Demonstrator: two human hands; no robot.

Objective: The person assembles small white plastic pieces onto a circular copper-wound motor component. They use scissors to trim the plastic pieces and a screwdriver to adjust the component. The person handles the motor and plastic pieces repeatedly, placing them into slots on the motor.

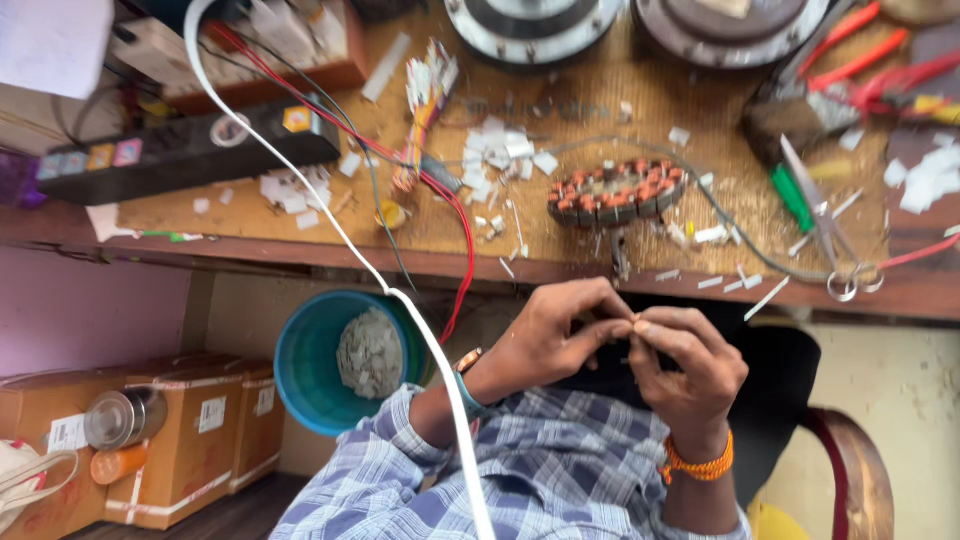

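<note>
Basically a tiny piece (630, 322), too small to identify, sat pinched between fingertips of left hand (555, 335) and right hand (690, 365), below the workbench edge (300, 258). Wound stator ring (617, 192) lay on the bench just above; scissors (825, 215) right, blue bucket (300, 375) left.

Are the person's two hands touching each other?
Touching. The head view shows the fingertips of the left hand and the right hand meeting, pinched together around something too small to tell, below the edge of the workbench.
</note>
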